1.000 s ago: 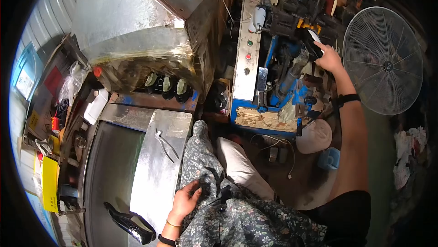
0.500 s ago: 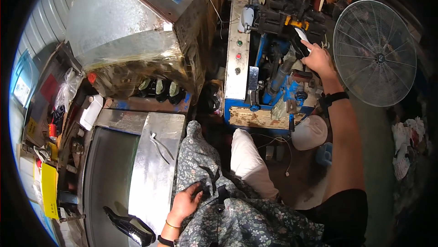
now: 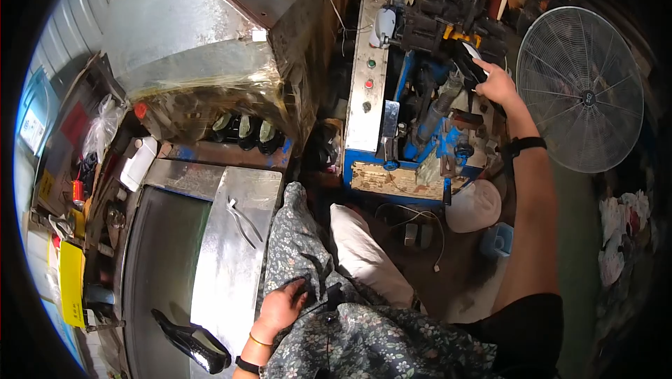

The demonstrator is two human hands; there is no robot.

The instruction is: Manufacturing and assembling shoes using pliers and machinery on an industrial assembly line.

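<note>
My right hand (image 3: 498, 85), at the end of an outstretched arm, grips a black shoe (image 3: 472, 71) with a white strip along its top. The shoe sits against the dark clamp head (image 3: 458, 29) of a blue machine. My left hand (image 3: 281, 307) rests on my dark floral apron (image 3: 364, 340), thumb and fingers apart; the fingertips are partly lost in its folds. To its left, another glossy black shoe (image 3: 192, 342) lies on its own over the dark belt (image 3: 164, 267). A pair of pincers (image 3: 245, 223) lies on the metal plate (image 3: 227, 260).
A large metal hood (image 3: 192, 25) stands at the far left, with several black shoes (image 3: 245, 132) under its front. A round fan (image 3: 584, 92) is right of the machine. A white bucket (image 3: 474, 205) and a blue container (image 3: 497, 239) stand on the floor. Shelf clutter lines the left side.
The view has shifted slightly. My right hand stays at the shoe in the machine, its index finger now less stretched along it. My pale-clad leg has moved left. The left hand stays on the apron.
</note>
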